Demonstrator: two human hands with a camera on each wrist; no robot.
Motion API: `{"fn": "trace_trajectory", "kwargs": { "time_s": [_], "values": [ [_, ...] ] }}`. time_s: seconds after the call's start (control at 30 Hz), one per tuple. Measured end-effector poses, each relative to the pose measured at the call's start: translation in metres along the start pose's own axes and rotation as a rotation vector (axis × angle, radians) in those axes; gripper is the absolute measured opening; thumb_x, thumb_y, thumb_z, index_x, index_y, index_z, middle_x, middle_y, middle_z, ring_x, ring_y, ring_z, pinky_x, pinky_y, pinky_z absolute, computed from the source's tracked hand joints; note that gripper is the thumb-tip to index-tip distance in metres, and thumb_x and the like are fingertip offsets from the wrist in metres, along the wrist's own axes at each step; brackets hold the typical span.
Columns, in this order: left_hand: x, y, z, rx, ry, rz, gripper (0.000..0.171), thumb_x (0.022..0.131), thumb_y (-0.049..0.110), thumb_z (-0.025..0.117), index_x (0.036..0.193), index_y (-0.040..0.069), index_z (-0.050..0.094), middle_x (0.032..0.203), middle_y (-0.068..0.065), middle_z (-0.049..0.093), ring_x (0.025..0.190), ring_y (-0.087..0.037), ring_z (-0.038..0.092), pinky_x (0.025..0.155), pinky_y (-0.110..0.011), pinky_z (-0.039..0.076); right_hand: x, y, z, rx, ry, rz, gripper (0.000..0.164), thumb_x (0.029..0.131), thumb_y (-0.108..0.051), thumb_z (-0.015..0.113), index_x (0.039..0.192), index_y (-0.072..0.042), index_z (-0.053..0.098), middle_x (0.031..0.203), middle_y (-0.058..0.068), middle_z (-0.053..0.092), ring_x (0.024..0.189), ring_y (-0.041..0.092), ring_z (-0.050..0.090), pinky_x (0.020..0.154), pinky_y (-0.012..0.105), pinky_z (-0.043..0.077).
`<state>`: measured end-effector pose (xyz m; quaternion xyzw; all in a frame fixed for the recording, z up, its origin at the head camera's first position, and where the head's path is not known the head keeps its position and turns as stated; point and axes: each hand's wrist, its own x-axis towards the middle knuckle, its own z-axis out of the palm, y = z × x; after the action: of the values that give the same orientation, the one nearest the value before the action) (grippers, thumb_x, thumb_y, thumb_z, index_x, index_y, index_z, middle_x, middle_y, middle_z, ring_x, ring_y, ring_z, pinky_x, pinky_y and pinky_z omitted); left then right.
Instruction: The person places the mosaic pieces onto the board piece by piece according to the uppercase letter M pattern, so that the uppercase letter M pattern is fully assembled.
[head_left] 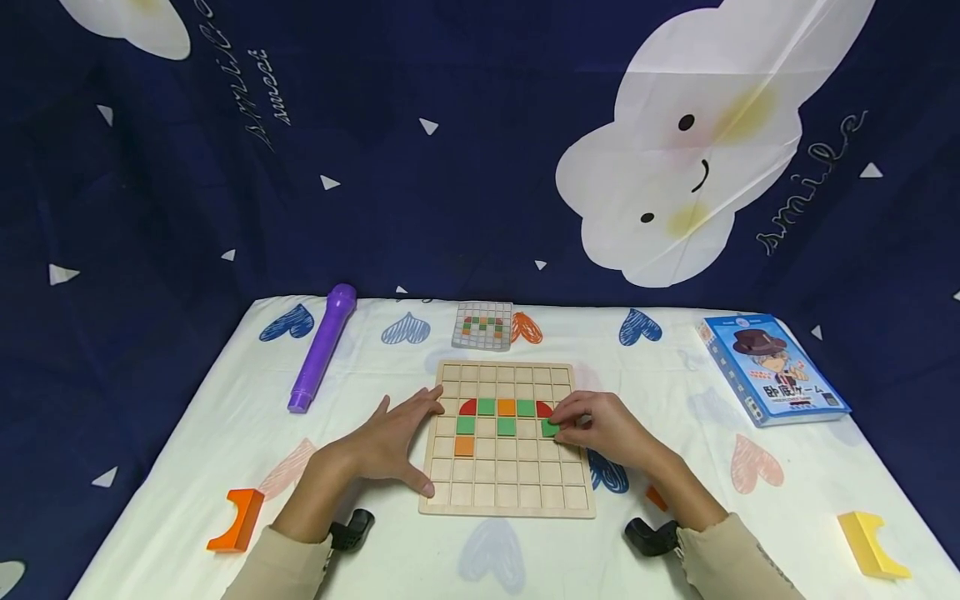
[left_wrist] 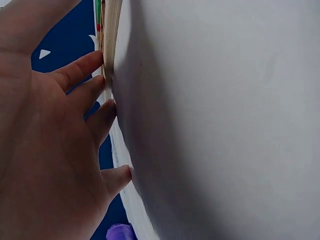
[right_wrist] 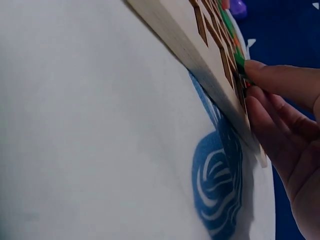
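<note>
A wooden grid board (head_left: 507, 497) lies flat on the table with several coloured tiles in its cells: red rounded pieces, green squares and orange squares. My left hand (head_left: 390, 442) rests along the board's left edge, thumb near the lower corner and fingers spread toward the upper one. In the left wrist view, its fingers extend toward the board's side (left_wrist: 111, 47). At the board's right side, my right hand (head_left: 611, 427) pinches a green square tile (head_left: 549, 428) just below the right red piece (head_left: 543, 409). In the right wrist view, thumb and fingertips partly cover this green tile (right_wrist: 239, 64).
Behind the board lies a small pattern card (head_left: 482, 342). A purple tube (head_left: 322, 350) is at left, a blue box (head_left: 776, 369) at right. An orange block (head_left: 237, 521) and a yellow block (head_left: 872, 544) stand near the front sides. An orange piece (head_left: 656, 498) lies beside my right wrist.
</note>
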<state>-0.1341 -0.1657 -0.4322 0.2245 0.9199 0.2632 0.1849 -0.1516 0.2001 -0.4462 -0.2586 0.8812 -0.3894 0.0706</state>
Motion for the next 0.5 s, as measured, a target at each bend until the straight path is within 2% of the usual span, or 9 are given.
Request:
{"fn": "trace_trajectory", "kwargs": {
  "time_s": [0.5],
  "values": [
    [0.0012,0.0003,0.0015,0.007,0.003,-0.004,0.110,0.054,0.050,0.097,0.145,0.012,0.047,0.173,-0.005,0.020,0.161,-0.034,0.016,0.125,-0.074,0.003,0.0057,-0.0053,0.0037,-0.073,-0.023,0.029,0.014,0.084,-0.012,0.082,0.097,-0.015,0.079,0.099,-0.003,0.075,0.088,0.006,0.065,0.077,0.020,0.058]
  ]
}}
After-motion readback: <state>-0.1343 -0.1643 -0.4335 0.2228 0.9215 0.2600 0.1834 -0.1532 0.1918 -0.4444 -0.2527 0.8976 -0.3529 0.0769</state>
